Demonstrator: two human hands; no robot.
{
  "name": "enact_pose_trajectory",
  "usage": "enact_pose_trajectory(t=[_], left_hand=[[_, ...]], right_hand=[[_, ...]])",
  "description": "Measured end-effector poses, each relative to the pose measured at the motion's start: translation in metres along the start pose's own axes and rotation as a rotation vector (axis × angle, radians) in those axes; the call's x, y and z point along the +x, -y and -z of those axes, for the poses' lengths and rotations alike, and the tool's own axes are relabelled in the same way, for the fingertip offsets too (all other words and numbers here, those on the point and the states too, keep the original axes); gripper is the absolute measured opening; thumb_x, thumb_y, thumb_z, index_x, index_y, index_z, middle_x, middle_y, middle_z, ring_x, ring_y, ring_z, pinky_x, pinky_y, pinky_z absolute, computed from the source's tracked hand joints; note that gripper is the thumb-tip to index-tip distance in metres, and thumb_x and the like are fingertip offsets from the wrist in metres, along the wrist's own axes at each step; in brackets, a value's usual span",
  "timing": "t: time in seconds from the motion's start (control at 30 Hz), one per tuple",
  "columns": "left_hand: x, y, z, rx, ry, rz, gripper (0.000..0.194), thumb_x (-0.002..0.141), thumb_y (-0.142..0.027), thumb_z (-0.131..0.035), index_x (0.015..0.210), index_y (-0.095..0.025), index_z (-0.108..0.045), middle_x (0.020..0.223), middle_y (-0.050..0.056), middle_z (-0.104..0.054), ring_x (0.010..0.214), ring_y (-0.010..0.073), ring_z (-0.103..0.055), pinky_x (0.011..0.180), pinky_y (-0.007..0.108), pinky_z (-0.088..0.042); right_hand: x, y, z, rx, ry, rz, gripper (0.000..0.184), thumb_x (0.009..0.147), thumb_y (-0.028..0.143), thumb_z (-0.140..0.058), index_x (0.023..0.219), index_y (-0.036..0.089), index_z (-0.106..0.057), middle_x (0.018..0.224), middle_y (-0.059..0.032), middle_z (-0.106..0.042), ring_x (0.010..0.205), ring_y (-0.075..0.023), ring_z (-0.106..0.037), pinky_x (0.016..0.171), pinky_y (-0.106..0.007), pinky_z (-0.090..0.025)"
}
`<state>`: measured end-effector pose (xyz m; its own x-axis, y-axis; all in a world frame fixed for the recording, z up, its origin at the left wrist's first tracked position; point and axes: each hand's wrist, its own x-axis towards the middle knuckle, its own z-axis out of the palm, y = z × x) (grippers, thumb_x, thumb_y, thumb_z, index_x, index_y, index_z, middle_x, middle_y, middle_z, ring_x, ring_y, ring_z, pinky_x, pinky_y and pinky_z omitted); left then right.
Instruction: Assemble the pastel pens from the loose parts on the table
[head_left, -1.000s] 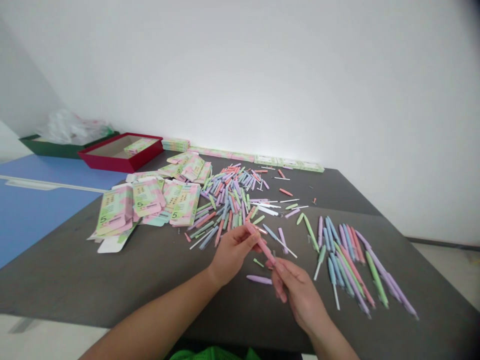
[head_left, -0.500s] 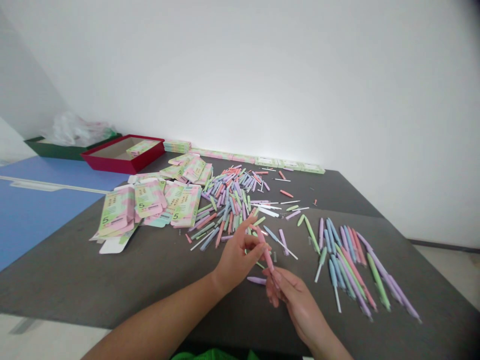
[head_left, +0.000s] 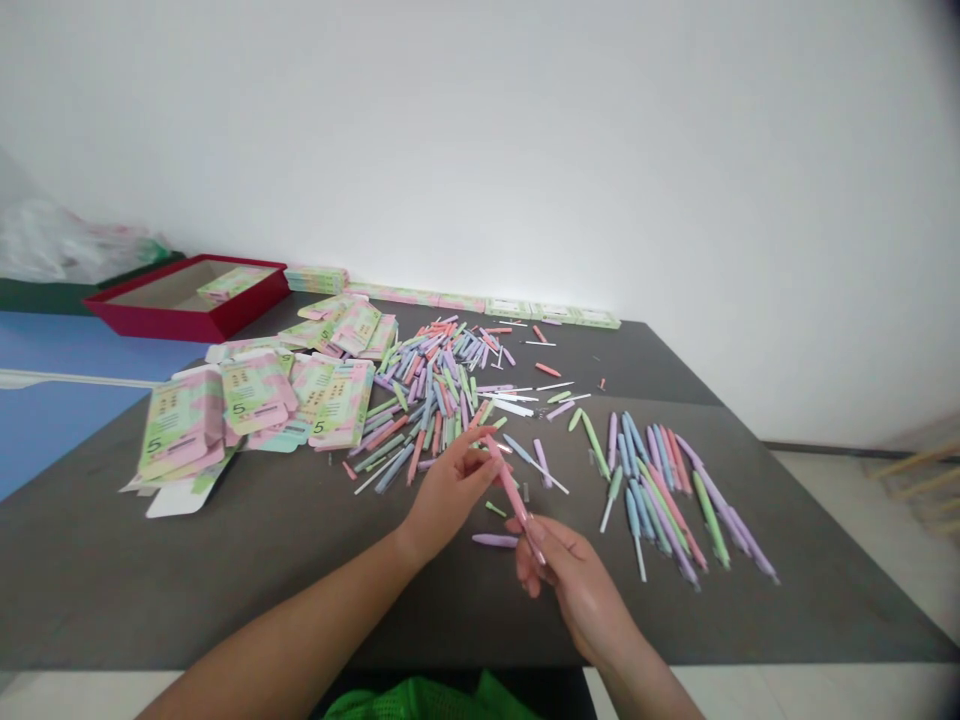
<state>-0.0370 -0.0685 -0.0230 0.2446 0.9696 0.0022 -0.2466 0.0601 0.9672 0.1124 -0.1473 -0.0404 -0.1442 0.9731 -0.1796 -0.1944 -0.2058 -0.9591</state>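
A pink pen (head_left: 509,487) slants between my two hands above the dark table. My left hand (head_left: 452,495) pinches its far end between thumb and fingers. Around its near end the fingers of my right hand (head_left: 566,565) are closed. Beneath the hands lie a purple pen barrel (head_left: 495,540) and a small green pen part (head_left: 495,508). Just beyond them spreads a heap of pastel pen parts (head_left: 439,385) with white refills (head_left: 512,405). To the right of my right hand, several pens (head_left: 660,480) in purple, blue, green and pink lie roughly side by side.
Printed card boxes (head_left: 341,405) lie in loose piles on the left. Behind them stand a red tray (head_left: 217,322) and a green tray (head_left: 45,297) holding a plastic bag (head_left: 67,245). A row of small boxes (head_left: 510,308) lines the wall edge of the table (head_left: 315,570).
My left hand loosened its fingers along the pink pen, then closed on its far end again. The view has turned, so the table's contents appear further left.
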Motion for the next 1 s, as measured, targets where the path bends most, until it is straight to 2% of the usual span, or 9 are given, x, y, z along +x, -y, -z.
enact_pose_trajectory(t=[0.1, 0.17, 0.27, 0.4, 0.57, 0.67, 0.73, 0.87, 1.0], left_hand=[[0.003, 0.004, 0.000, -0.072, 0.006, 0.097, 0.045, 0.074, -0.034, -0.064, 0.114, -0.018, -0.053, 0.077, 0.001, -0.066, 0.068, 0.0118, -0.060, 0.068, 0.023, -0.045], [0.003, 0.004, 0.000, -0.069, 0.037, 0.144, 0.034, 0.074, -0.036, -0.063, 0.102, -0.016, -0.061, 0.077, 0.002, -0.065, 0.069, 0.0113, -0.058, 0.069, 0.023, -0.044], [0.003, 0.003, 0.001, -0.056, 0.029, 0.135, 0.023, 0.074, -0.036, -0.064, 0.081, -0.014, -0.066, 0.076, 0.002, -0.063, 0.071, 0.0109, -0.056, 0.072, 0.022, -0.043], [0.005, 0.001, 0.004, -0.101, -0.063, 0.118, 0.022, 0.074, -0.036, -0.064, 0.078, -0.014, -0.066, 0.073, 0.001, -0.062, 0.069, 0.0097, -0.054, 0.069, 0.020, -0.042], [0.008, 0.005, 0.005, -0.086, -0.139, 0.136, 0.024, 0.072, -0.038, -0.065, 0.077, -0.014, -0.067, 0.072, 0.001, -0.062, 0.067, 0.0097, -0.054, 0.069, 0.021, -0.043], [0.007, 0.007, 0.005, -0.062, -0.122, 0.117, 0.027, 0.072, -0.038, -0.065, 0.083, -0.014, -0.068, 0.075, 0.002, -0.064, 0.069, 0.0112, -0.056, 0.072, 0.023, -0.044], [0.007, 0.007, 0.005, -0.064, -0.109, 0.091, 0.025, 0.072, -0.036, -0.065, 0.083, -0.014, -0.068, 0.076, 0.002, -0.064, 0.070, 0.0115, -0.056, 0.073, 0.024, -0.044], [0.005, 0.002, 0.003, -0.056, -0.094, 0.048, 0.020, 0.072, -0.033, -0.065, 0.078, -0.014, -0.066, 0.073, 0.000, -0.062, 0.071, 0.0109, -0.055, 0.074, 0.023, -0.044], [0.002, 0.000, -0.001, 0.005, -0.093, 0.057, 0.020, 0.072, -0.034, -0.064, 0.075, -0.014, -0.064, 0.070, -0.001, -0.060, 0.069, 0.0111, -0.055, 0.073, 0.024, -0.045]], right_hand=[[-0.001, 0.002, -0.001, 0.025, -0.013, -0.024, 0.035, 0.088, 0.041, -0.047, 0.098, 0.012, -0.063, 0.057, 0.0019, -0.053, 0.047, -0.0081, -0.044, 0.049, -0.022, -0.031], [0.000, 0.002, -0.001, 0.023, -0.027, -0.042, 0.034, 0.088, 0.041, -0.049, 0.097, 0.012, -0.063, 0.053, 0.0034, -0.050, 0.045, -0.0071, -0.042, 0.047, -0.022, -0.030], [0.000, 0.002, 0.000, 0.099, -0.025, -0.076, 0.037, 0.088, 0.043, -0.046, 0.099, 0.012, -0.062, 0.051, 0.0040, -0.049, 0.041, -0.0067, -0.039, 0.044, -0.021, -0.030], [0.000, 0.004, 0.003, 0.150, -0.076, -0.040, 0.042, 0.089, 0.047, -0.040, 0.107, 0.014, -0.059, 0.064, -0.0013, -0.061, 0.049, -0.0097, -0.050, 0.052, -0.024, -0.040], [0.005, 0.000, 0.009, -0.258, -0.211, 0.096, 0.041, 0.076, 0.040, -0.062, 0.111, 0.018, -0.059, 0.087, -0.0060, -0.068, 0.073, -0.0183, -0.061, 0.071, -0.032, -0.047], [0.006, -0.002, 0.011, -0.633, -0.314, 0.242, 0.033, 0.079, 0.038, -0.056, 0.105, 0.019, -0.063, 0.097, -0.0080, -0.068, 0.088, -0.0228, -0.061, 0.082, -0.035, -0.043], [0.005, 0.000, 0.011, -0.770, -0.335, 0.277, 0.029, 0.085, 0.037, -0.048, 0.102, 0.020, -0.065, 0.090, -0.0064, -0.068, 0.085, -0.0216, -0.061, 0.079, -0.032, -0.043], [0.003, 0.005, 0.009, -0.706, -0.233, 0.170, 0.035, 0.090, 0.039, -0.037, 0.081, 0.019, -0.064, 0.062, -0.0008, -0.062, 0.064, -0.0164, -0.059, 0.063, -0.025, -0.043], [0.001, 0.001, 0.012, -0.587, -0.176, 0.139, 0.036, 0.090, 0.040, -0.038, 0.083, 0.018, -0.064, 0.069, -0.0023, -0.065, 0.066, -0.0159, -0.061, 0.065, -0.025, -0.045]])
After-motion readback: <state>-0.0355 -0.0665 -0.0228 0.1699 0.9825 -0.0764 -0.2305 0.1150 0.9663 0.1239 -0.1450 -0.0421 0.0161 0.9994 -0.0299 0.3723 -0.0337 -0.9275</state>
